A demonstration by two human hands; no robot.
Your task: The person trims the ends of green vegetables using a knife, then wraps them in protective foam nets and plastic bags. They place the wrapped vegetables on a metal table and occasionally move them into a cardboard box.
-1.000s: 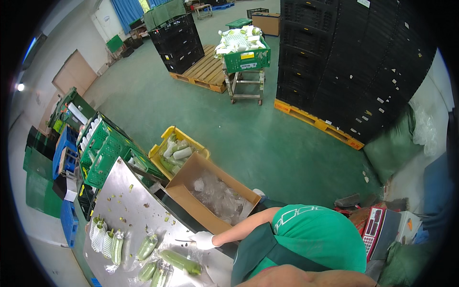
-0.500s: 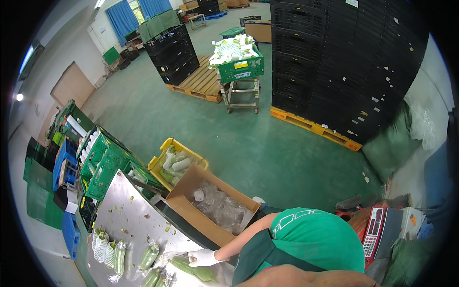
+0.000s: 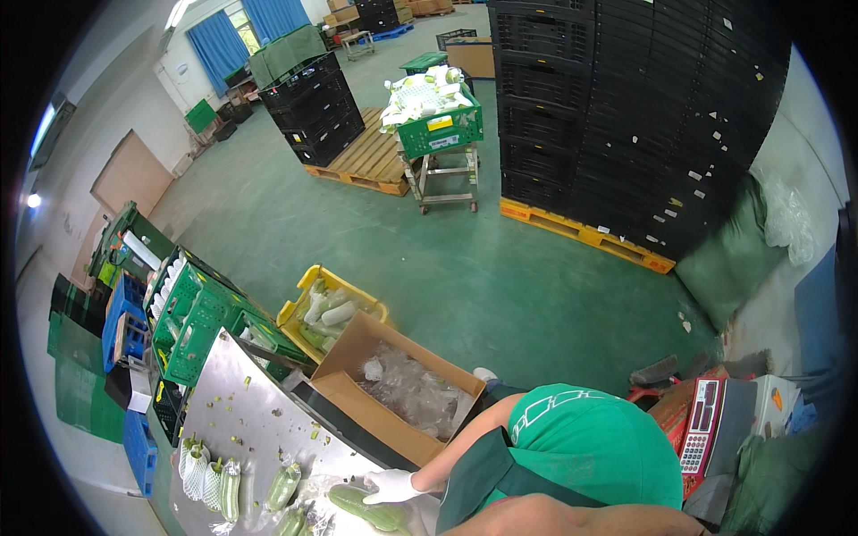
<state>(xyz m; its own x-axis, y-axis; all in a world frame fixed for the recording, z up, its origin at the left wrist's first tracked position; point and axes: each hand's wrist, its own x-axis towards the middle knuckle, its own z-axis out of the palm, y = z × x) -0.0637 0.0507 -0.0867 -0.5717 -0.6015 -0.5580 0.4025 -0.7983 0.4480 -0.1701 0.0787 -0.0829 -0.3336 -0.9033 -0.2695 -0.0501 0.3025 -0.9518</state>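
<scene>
A: Change since the last check?

B: The co-worker's gloved hand [image 3: 393, 487] has dropped to the green marrow [image 3: 365, 510] lying on the steel worktop [image 3: 241, 402].

A: Fingers?

B: Touching the marrow; I cannot tell whether they grip it. The wearer's own hands are out of view.

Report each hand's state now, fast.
Left hand: out of view.
Right hand: white-gloved, resting on the zucchini on the steel table; whether the grip is closed cannot be told.
</scene>
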